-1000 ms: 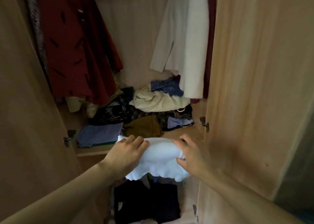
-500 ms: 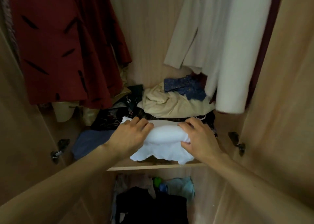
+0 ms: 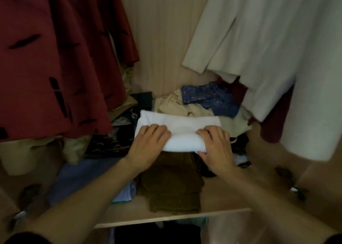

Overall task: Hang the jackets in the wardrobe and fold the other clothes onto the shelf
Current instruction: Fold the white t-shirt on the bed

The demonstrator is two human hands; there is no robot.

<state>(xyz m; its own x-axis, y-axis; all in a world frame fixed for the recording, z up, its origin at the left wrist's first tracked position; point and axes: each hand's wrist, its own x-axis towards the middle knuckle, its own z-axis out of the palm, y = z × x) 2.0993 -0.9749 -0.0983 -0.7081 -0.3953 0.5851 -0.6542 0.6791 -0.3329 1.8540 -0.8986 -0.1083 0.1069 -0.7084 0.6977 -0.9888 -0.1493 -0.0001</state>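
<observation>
Since half a second ago you have carried the folded white garment [image 3: 177,131] deeper onto the shelf [image 3: 172,218], off its front edge and onto the clothes pile at centre frame. It is a soft, bright, rolled bundle, and your left hand [image 3: 148,145] and right hand [image 3: 215,147] clasp its two ends, fingers curled over the top fold. It rests above the brown garment [image 3: 172,188], between the red jacket [image 3: 55,58] upper left and the white jacket [image 3: 268,49] upper right.
</observation>
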